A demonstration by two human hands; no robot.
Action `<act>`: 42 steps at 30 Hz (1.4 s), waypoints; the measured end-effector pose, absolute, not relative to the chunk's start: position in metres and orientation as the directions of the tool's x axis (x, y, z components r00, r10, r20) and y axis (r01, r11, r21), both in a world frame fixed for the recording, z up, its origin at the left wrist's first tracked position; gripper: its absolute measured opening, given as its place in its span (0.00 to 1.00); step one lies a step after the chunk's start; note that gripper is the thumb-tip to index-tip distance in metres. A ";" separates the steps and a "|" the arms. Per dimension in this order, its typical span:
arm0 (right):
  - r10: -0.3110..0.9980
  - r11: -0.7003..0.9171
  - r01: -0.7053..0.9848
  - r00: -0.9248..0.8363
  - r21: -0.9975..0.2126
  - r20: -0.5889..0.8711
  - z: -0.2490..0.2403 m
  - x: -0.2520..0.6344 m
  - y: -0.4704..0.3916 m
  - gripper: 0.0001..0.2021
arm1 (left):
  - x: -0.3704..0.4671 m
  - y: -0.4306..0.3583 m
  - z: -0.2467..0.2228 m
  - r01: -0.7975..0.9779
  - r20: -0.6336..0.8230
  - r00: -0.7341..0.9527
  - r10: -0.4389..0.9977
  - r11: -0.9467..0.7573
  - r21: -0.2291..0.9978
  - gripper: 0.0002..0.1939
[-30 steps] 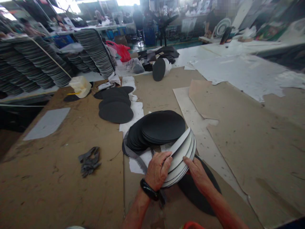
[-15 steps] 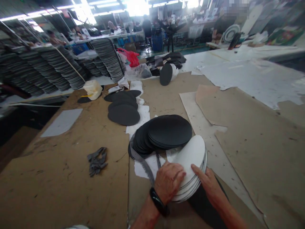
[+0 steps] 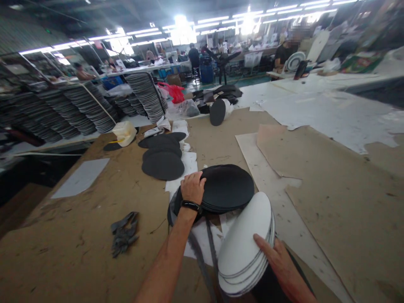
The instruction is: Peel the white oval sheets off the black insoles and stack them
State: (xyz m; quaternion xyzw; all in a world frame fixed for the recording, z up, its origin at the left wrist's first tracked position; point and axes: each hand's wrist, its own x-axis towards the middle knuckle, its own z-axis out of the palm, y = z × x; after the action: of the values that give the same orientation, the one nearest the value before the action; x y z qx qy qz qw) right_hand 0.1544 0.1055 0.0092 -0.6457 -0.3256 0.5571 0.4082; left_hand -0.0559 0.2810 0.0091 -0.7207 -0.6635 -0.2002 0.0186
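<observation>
Showing no legible text, label, brand, number or sign. Blurred beyond reading on the green patterned packaging [image 3: 361,63] at far right; too small to make out at the green-lit spot [image 3: 48,30] high on the left; equally unreadable on the dark wristband [image 3: 191,205] behind the left hand [image 3: 192,188] and on the dark upright object [image 3: 301,70] toward the back.

White ovals [image 3: 241,242] in right grip [image 3: 279,259]
</observation>
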 end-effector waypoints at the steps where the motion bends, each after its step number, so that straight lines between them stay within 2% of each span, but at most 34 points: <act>1: 0.876 -0.454 -0.023 0.168 -0.891 -0.451 0.008 0.155 0.106 0.22 | -0.056 0.280 0.007 0.963 0.325 0.040 0.945 -0.123 0.239 0.12; 5: 0.889 -0.438 0.019 0.157 -0.899 -0.430 0.005 0.156 0.105 0.22 | -0.055 0.276 0.003 0.961 0.377 0.031 0.926 -0.132 0.245 0.11; 9: 0.888 -0.426 0.045 0.213 -0.903 -0.408 0.004 0.155 0.102 0.21 | -0.053 0.271 0.010 0.948 0.416 0.044 0.908 -0.169 0.268 0.05; 12: 0.878 -0.443 0.012 0.207 -0.896 -0.431 0.006 0.152 0.101 0.24 | -0.050 0.256 0.022 0.930 0.435 0.062 0.898 -0.210 0.301 0.03; 15: 0.866 -0.472 -0.037 0.170 -0.881 -0.471 0.009 0.151 0.103 0.25 | -0.047 0.226 0.032 0.895 0.425 0.088 0.901 -0.259 0.363 0.06; 20: 0.827 -0.527 -0.156 0.133 -0.835 -0.547 0.015 0.152 0.101 0.28 | -0.046 0.154 0.024 0.778 0.387 0.239 0.891 -0.414 0.472 0.08; 23: 0.784 -0.579 -0.210 0.121 -0.788 -0.609 0.015 0.153 0.096 0.28 | -0.045 0.122 0.016 0.728 0.416 0.330 0.847 -0.509 0.459 0.08; 28: 0.795 -0.570 -0.339 0.003 -0.748 -0.607 0.011 0.146 0.092 0.27 | -0.034 0.099 0.013 0.746 0.432 0.429 0.793 -0.581 0.326 0.12; 31: 0.754 -0.580 -0.331 0.127 -0.744 -0.644 0.016 0.142 0.095 0.24 | -0.027 0.091 0.009 0.717 0.413 0.500 0.761 -0.631 0.295 0.16; 34: 0.756 -0.560 -0.273 0.218 -0.782 -0.617 0.025 0.145 0.100 0.19 | -0.031 0.097 0.008 0.571 0.428 0.584 0.690 -0.724 0.388 0.19; 36: 0.767 -0.555 -0.272 0.199 -0.787 -0.610 0.029 0.148 0.101 0.18 | -0.042 0.119 0.011 0.556 0.459 0.507 0.730 -0.684 0.473 0.17; 37: 0.762 -0.559 -0.286 0.193 -0.778 -0.618 0.029 0.150 0.102 0.18 | -0.049 0.136 0.013 0.611 0.461 0.408 0.788 -0.611 0.503 0.13; 39: 0.736 -0.576 -0.314 0.202 -0.755 -0.646 0.028 0.150 0.102 0.20 | -0.061 0.178 0.017 0.779 0.497 0.190 0.846 -0.438 0.448 0.09; 42: 0.732 -0.568 -0.328 0.219 -0.755 -0.645 0.026 0.149 0.102 0.20 | -0.071 0.235 0.016 0.924 0.392 0.017 0.920 -0.164 0.345 0.16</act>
State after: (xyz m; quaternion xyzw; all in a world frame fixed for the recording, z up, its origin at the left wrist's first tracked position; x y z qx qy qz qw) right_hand 0.1487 0.1018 0.0259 -0.6462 -0.1562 0.6052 0.4380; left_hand -0.0711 0.2349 0.0159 -0.7130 -0.6466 -0.2713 0.0044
